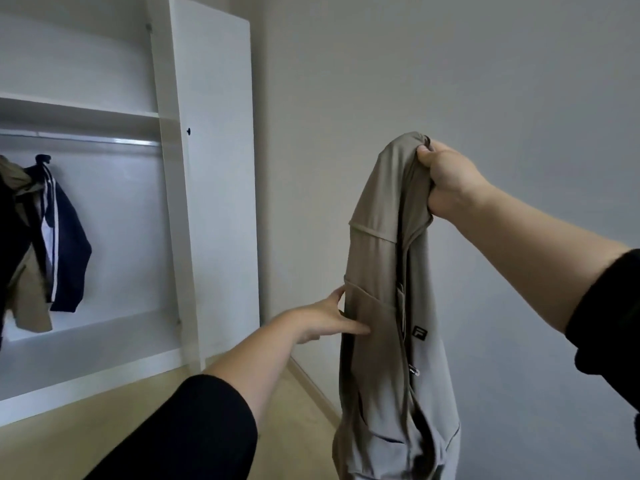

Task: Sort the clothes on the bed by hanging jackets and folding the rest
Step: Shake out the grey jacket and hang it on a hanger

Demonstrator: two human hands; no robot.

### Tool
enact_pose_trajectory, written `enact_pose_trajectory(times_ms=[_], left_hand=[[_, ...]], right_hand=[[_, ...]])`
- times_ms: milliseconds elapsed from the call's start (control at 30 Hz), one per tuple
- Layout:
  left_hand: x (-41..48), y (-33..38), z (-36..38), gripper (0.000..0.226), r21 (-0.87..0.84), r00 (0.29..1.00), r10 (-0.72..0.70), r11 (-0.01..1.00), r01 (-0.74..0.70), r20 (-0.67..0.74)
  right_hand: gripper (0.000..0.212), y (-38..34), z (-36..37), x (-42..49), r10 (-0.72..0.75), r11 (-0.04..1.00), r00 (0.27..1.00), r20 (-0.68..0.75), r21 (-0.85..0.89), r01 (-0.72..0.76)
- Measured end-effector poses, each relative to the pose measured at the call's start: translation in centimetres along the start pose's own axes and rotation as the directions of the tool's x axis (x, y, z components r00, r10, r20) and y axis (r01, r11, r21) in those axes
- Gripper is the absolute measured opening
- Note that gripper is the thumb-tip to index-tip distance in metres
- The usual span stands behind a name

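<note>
A khaki zip jacket [384,306] with a small black logo patch hangs in the air in front of a grey wall. My right hand [446,181] grips its bunched top, up at the right. My left hand [325,317] reaches in from the lower left and touches the jacket's left edge about halfway down, thumb up and fingers stretched towards the cloth. In the open wardrobe [166,202] at the left, a navy jacket with white stripes [67,244] and a tan garment [29,306] hang from the metal rail [86,140]. The bed is out of view.
The wardrobe's white door [221,188] stands open between the rail and the wall. A shelf [79,109] runs above the rail. Pale wood floor [86,427] lies below, with a skirting board along the wall.
</note>
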State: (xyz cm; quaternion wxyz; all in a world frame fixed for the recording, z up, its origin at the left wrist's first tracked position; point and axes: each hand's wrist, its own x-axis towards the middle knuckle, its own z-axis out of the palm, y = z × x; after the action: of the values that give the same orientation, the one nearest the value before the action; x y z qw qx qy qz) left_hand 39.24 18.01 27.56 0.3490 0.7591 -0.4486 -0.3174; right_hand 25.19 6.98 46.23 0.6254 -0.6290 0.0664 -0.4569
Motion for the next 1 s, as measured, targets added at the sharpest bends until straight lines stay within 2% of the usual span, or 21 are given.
enact_pose_trajectory(times_ms=[67,133,200,233,267,333,367,400,433,467,533,567,600,667,700,733,767,833,867,933,1000], left_hand=[[1.1,-0.2,1.3,0.061,0.011,0.997,0.034,0.999,-0.034,-0.072],[1.9,0.2,1.5,0.011,0.082,0.950,0.056,0.996,-0.032,-0.308],[2.3,0.9,0.5,0.015,0.047,0.815,0.039,0.999,-0.014,-0.578],[2.4,1.4,-0.4,0.018,-0.007,0.753,0.019,0.999,-0.032,-0.658],[2.4,1.9,-1.3,0.020,-0.056,0.702,0.005,0.996,-0.064,-0.712],[2.4,3.4,-3.1,0.017,-0.108,0.628,-0.002,0.986,-0.130,-0.779],[2.3,4.1,-3.8,0.016,-0.127,0.593,-0.006,0.979,-0.162,-0.805],[2.4,4.9,-4.3,0.018,-0.152,0.564,-0.012,0.967,-0.203,-0.826],[2.5,5.6,-4.8,0.020,-0.180,0.543,-0.016,0.951,-0.250,-0.840],[2.6,6.2,-5.2,0.026,-0.203,0.526,-0.016,0.932,-0.300,-0.850],[3.1,7.1,-5.6,0.041,-0.217,0.559,0.009,0.917,-0.336,-0.829],[3.2,7.3,-5.4,0.049,-0.175,0.599,0.041,0.938,-0.298,-0.800],[3.2,7.3,-4.9,0.056,-0.062,0.637,0.095,0.974,-0.219,-0.765],[2.7,7.1,-2.3,0.056,0.260,0.625,0.286,0.956,-0.136,-0.727],[2.5,6.8,-0.6,0.045,0.366,0.601,0.405,0.910,-0.193,-0.689],[2.4,6.2,1.4,0.028,0.393,0.617,0.486,0.872,-0.293,-0.619],[2.2,5.4,3.5,0.015,0.353,0.695,0.512,0.857,-0.375,-0.505],[1.9,3.6,7.3,0.019,0.257,0.887,0.423,0.892,-0.372,-0.184],[2.2,2.5,8.8,0.031,0.297,0.926,0.373,0.892,-0.339,-0.063],[3.3,0.6,10.9,0.052,0.355,0.946,0.324,0.885,-0.301,-0.005],[4.2,-0.5,12.3,0.062,0.271,0.962,0.274,0.927,-0.259,-0.020]], right_hand=[[0.030,-0.1,-1.4,-0.1,-0.002,1.000,1.000,-0.023,-0.009,0.002],[0.029,-0.1,-3.1,-0.3,-0.012,0.998,0.998,-0.059,-0.065,0.008],[0.024,-0.2,-5.5,-0.7,-0.118,0.922,0.983,-0.138,-0.382,0.057],[0.018,-0.2,-6.9,-0.9,-0.209,0.765,0.971,-0.116,-0.638,0.088],[0.013,-0.1,-8.3,-1.0,-0.258,0.543,0.965,-0.045,-0.833,0.107],[0.017,0.6,-10.5,-1.8,-0.228,0.165,0.973,0.038,-0.983,0.077],[0.019,1.0,-11.2,-2.3,-0.208,0.084,0.978,0.021,-0.996,0.039],[0.020,1.5,-11.8,-2.7,-0.197,0.083,0.980,-0.026,-0.996,-0.009],[0.018,1.9,-12.2,-3.0,-0.188,0.157,0.978,-0.087,-0.986,-0.058],[0.017,2.1,-12.4,-3.1,-0.156,0.325,0.972,-0.175,-0.938,-0.117],[0.015,2.0,-12.3,-3.2,0.022,0.700,0.948,-0.318,-0.672,-0.242],[0.011,1.8,-12.0,-3.1,0.137,0.817,0.933,-0.333,-0.495,-0.297],[0.013,1.6,-11.8,-3.0,0.219,0.869,0.922,-0.318,-0.366,-0.332],[0.014,1.6,-11.4,-2.8,0.286,0.907,0.914,-0.287,-0.226,-0.355],[0.013,1.6,-11.0,-2.7,0.298,0.915,0.913,-0.280,-0.190,-0.356],[0.013,1.7,-10.7,-2.7,0.304,0.919,0.913,-0.272,-0.168,-0.357],[0.015,1.8,-10.5,-2.7,0.313,0.921,0.914,-0.260,-0.151,-0.358],[0.019,1.9,-10.0,-2.9,0.334,0.922,0.914,-0.231,-0.123,-0.368],[0.020,2.0,-9.9,-3.0,0.346,0.920,0.913,-0.217,-0.110,-0.375],[0.021,2.1,-9.8,-3.4,0.374,0.916,0.909,-0.183,-0.082,-0.393],[0.022,2.0,-10.0,-3.8,0.395,0.911,0.908,-0.141,-0.064,-0.406]])
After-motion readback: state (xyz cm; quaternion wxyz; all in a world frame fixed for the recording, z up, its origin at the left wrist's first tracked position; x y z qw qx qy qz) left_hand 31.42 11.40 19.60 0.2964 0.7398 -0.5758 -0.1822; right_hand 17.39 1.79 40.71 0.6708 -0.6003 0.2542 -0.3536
